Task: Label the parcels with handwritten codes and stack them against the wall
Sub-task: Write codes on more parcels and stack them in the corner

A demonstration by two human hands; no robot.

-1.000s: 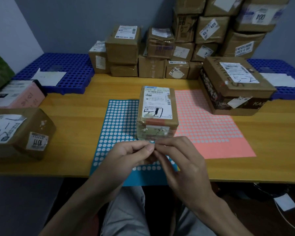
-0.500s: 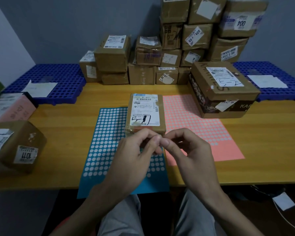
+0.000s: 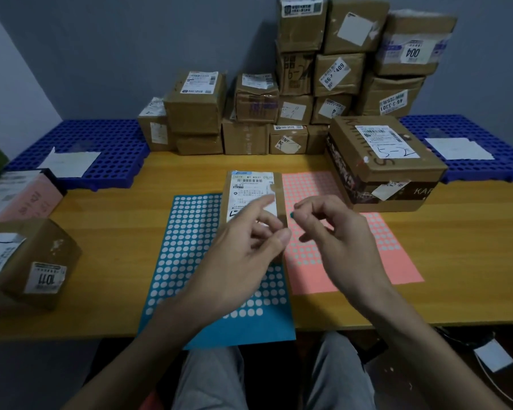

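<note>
Teal is the colour now riding on the tip of my right hand (image 3: 335, 232): a small round sticker (image 3: 291, 214) sits pinched between thumb and forefinger, where a moment ago both my hands were bunched together at the near edge of the parcel, working at something between the fingertips. They have since come apart, so I judge the dot is peeled free and ready to go onto the box. My left hand (image 3: 243, 253) has let go and holds nothing; its fingers are loosely spread, the forefinger stretched out over the shipping label (image 3: 251, 193). The small parcel (image 3: 253, 199) lies flat on the wooden table (image 3: 456, 261), straddling the seam between the blue sticker sheet (image 3: 190, 247) on the left and the pink sticker sheet (image 3: 314, 184) on the right, its near part hidden under my left hand. A handwritten mark shows on the label's near left corner, though my fingers cover most of it. The sticker hangs just right of the parcel's right edge, not yet touching it. Far beyond, the stacked parcels (image 3: 338, 75) stand against the wall; this one has not joined them, and a larger box (image 3: 379, 161) sits to the far right on the table.
</note>
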